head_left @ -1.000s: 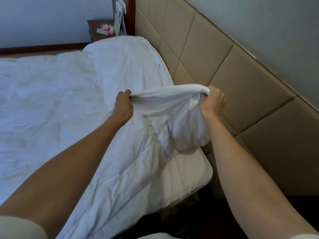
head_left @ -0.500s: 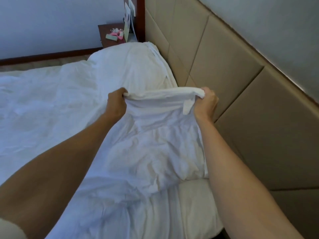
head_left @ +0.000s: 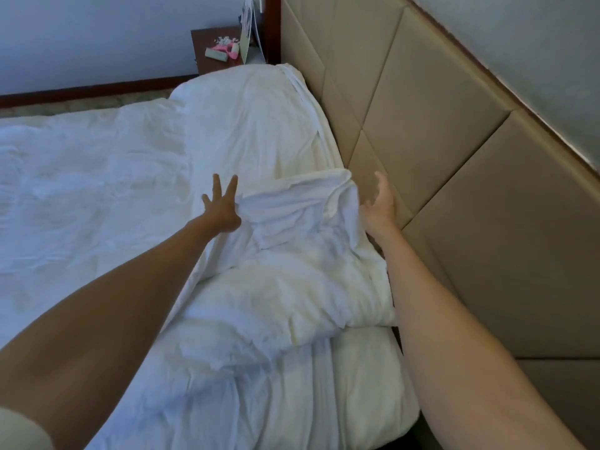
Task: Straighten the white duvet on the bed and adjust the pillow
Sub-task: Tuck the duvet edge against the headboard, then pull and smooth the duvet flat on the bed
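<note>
The white duvet (head_left: 97, 196) covers the bed, wrinkled. Its near top corner (head_left: 302, 203) lies bunched and folded by the headboard, over a plump shape that may be a pillow (head_left: 292, 297). My left hand (head_left: 222, 206) is open with fingers spread, just left of the bunched corner and touching its edge. My right hand (head_left: 380, 206) is open too, fingers loose, between the corner and the headboard, holding nothing. At the far end the bedding swells over another rounded shape (head_left: 246, 102).
A padded beige headboard (head_left: 438, 157) runs along the right. A dark wooden nightstand (head_left: 207, 64) beyond the bed carries a pink item, a small box and a standing card. The mattress edge (head_left: 373, 384) shows at the near right.
Both hands have let go of the duvet corner they held up; it has dropped onto the bed by the headboard, and the fingers have spread open.
</note>
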The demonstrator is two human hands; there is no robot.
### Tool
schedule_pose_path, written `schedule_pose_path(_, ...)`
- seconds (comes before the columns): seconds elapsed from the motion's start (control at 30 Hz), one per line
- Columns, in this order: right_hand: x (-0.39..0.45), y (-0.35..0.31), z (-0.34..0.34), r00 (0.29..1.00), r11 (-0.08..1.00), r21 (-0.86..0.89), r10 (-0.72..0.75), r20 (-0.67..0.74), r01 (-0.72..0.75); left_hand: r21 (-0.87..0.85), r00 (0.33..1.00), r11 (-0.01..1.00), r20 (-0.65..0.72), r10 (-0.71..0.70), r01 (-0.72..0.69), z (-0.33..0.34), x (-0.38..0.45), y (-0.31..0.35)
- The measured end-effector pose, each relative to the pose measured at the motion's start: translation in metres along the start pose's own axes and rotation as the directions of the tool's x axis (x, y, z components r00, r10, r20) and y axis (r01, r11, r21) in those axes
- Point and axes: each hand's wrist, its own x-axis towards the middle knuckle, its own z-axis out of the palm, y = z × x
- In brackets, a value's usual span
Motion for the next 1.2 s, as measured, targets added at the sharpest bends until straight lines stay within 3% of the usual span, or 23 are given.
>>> schedule_pose_path(0.1,-0.038,0.016,0.014,0.993,0.990,-0.129,0.062,0.102,-0.049,0.089,0.996,0.995,0.088,0.026,-0.034,0.011,-0.017,-0.028)
schedule_pose_path(0.27,-0.107,0.032,0.054,0.937,0.974,-0.217,0.128,0.327,-0.057,0.022,0.977,1.000,0.214,-0.005,0.001,0.036,-0.090,-0.079)
schedule_pose_path(0.63,-0.309,-0.044,0.140,0.821,0.935,-0.306,0.028,0.570,0.180,-0.291,0.964,0.929,0.197,-0.177,0.230,0.009,-0.301,-0.242)
schedule_pose_path(0.83,-0.468,-0.065,0.207,0.672,0.883,-0.310,-0.008,0.741,0.352,-0.415,0.941,0.845,0.134,-0.310,0.337,0.017,-0.453,-0.358)
schedule_pose_path(1.0,-0.567,-0.062,0.252,0.578,0.829,-0.305,-0.026,0.815,0.468,-0.429,0.904,0.796,0.188,-0.383,0.427,0.037,-0.551,-0.431)
schedule_pose_path(1.2,-0.625,-0.054,0.291,0.557,0.758,-0.354,-0.015,0.830,0.548,-0.447,0.892,0.773,0.172,-0.419,0.450,0.060,-0.603,-0.491)
